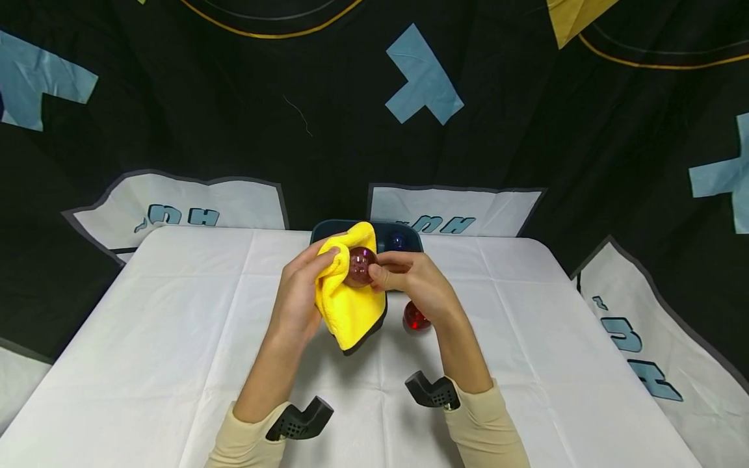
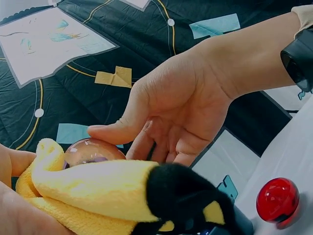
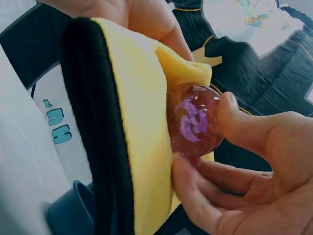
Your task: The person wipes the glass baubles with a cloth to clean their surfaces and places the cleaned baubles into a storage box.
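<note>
R grip (image 1: 412,273) pinches purplish ball (image 1: 360,267) by edge, prob. so yellow cloth (image 1: 351,315) meets the rest; L grip (image 1: 300,283) pinches cloth, backing ball. Red ball (image 1: 416,317) on counter (image 1: 175,338) below R grip. Beyond both: dk bin (image 1: 384,229) w/ blue ball (image 1: 398,242).

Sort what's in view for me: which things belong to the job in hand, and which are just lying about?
In the job:
yellow black-edged fabric cloth, in left hand
translucent purplish-red ball, pinched by right hand

Apparently lying about, untouched:
glossy red ball on white table
dark teal container
dark blue ball inside it
</note>
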### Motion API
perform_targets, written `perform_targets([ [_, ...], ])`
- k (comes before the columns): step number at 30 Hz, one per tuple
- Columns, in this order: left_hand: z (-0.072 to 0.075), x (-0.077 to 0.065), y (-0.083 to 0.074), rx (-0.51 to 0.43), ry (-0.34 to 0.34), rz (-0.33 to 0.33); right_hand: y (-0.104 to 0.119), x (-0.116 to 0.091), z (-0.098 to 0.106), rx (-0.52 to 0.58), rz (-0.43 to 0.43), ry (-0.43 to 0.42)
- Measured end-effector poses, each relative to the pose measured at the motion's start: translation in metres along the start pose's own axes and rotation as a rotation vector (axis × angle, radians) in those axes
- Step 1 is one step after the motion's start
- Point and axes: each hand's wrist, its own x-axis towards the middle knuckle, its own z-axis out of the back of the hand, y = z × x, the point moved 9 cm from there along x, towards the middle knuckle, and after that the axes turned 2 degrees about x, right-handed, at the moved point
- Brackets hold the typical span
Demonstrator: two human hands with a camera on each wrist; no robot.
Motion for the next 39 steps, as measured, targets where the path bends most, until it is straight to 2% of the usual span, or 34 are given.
perform_targets([
  [5, -0.001, 0.001, 0.001, -0.011, 0.01, -0.001, 0.011, -0.004, 0.001, 0.043, 0.091, -0.032],
  [8, -0.001, 0.001, 0.002, -0.019, 0.015, -0.001, 0.015, -0.006, 0.0, 0.053, 0.117, -0.011],
  [13, -0.001, 0.001, 0.002, -0.03, 0.017, -0.007, 0.014, -0.007, -0.001, 0.049, 0.107, 0.031],
  [23, -0.003, -0.001, 0.001, -0.02, 0.024, -0.024, 0.0, -0.002, 0.002, 0.028, -0.013, -0.043],
  [28, -0.004, -0.001, 0.001, -0.026, 0.031, -0.025, -0.002, -0.001, 0.004, -0.022, -0.023, -0.058],
  [35, -0.002, 0.001, 0.002, -0.035, 0.024, -0.01, 0.01, -0.003, 0.002, 0.02, 0.093, -0.085],
  [39, -0.002, 0.001, 0.001, -0.027, 0.024, -0.013, 0.014, -0.007, 0.0, 0.019, 0.114, -0.047],
])
